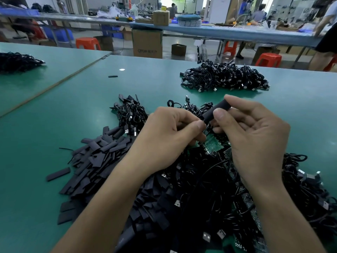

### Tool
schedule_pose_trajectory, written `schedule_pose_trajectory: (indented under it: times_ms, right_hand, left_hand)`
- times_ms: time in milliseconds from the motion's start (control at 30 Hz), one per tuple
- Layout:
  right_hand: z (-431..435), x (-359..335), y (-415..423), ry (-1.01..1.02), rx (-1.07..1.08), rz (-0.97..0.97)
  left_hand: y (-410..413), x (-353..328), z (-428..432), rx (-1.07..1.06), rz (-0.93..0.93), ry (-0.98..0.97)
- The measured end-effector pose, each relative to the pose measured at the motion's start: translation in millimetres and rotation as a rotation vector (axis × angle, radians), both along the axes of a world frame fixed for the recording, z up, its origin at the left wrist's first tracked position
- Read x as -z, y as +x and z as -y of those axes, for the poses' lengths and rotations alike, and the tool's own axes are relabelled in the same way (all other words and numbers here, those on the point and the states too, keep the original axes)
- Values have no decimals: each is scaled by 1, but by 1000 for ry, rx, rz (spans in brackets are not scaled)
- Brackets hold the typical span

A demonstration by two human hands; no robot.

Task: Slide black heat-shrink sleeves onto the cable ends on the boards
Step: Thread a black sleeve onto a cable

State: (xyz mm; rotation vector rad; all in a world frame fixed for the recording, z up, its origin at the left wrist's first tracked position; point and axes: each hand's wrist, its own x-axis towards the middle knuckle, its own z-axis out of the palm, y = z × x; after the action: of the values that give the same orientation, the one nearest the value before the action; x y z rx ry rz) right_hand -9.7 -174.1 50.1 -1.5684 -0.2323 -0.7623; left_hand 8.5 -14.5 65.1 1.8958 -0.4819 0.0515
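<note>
My right hand (pixel 251 136) pinches a black heat-shrink sleeve (pixel 216 109) between thumb and forefinger, tilted up to the right. My left hand (pixel 169 137) pinches a thin black cable (pixel 205 127) just below the sleeve's lower mouth. That cable leads down to a small green board (pixel 212 143) lying under both hands. Whether the cable end is inside the sleeve cannot be told. A heap of flat black sleeves (pixel 98 161) lies to the left of my left hand.
A tangle of black USB cables with boards (pixel 209 198) fills the green table (pixel 54 110) below my hands. Further cable piles sit at back right (pixel 226 77), at centre (pixel 130 111) and far left (pixel 16 61). One loose sleeve (pixel 112 76) lies apart.
</note>
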Motion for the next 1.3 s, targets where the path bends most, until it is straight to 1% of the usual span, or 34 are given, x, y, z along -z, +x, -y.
schedule_pose_trajectory:
  times_ms: [200, 567, 900, 967, 1067, 1133, 1233, 1300]
  right_hand:
    - [-9, 1, -1, 24, 2, 25]
    - [-9, 3, 1, 63, -19, 14]
    - [-6, -7, -5, 30, -10, -24]
    - [-4, -12, -6, 71, 5, -20]
    - [0, -18, -8, 236, -37, -27]
    - [0, -20, -8, 343, -69, -56]
    - [3, -20, -6, 363, -15, -120]
    - [8, -20, -6, 284, 62, -207]
  left_hand:
    - [-3, 1, 4, -13, 3, -87]
    - [-2, 2, 5, -8, 24, -88]
    - [-1, 4, 6, 109, -4, -126]
    - [1, 7, 4, 136, -29, -64]
    - [4, 13, -1, 186, -98, 179]
    - [5, 18, 1, 222, -106, 230]
    - [7, 23, 5, 227, -80, 148]
    - [15, 27, 3, 143, -96, 17]
